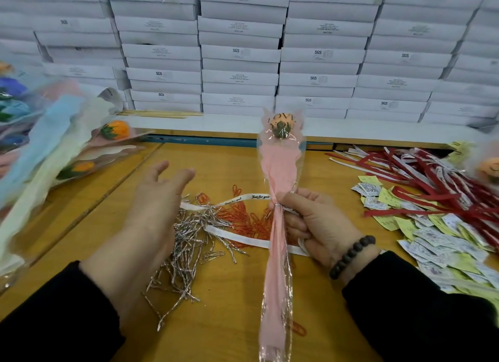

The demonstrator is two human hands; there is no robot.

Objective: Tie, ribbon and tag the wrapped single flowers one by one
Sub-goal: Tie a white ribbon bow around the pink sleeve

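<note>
Gripping a pink wrapped flower point(279, 172) in right hand point(316, 224), left hand point(156, 199) spread above silver twist ties point(186, 242), red ribbons point(432, 188) right.

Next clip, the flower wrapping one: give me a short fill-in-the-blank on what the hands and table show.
1. The right hand grips a flower wrapped in ____ paper.
2. The left hand is open and holds ____.
3. The pile of silver twist ties lies nearer the ____ hand.
4. The white ribbon reads "Just for ____".

Missing words: pink; nothing; left; you
</note>
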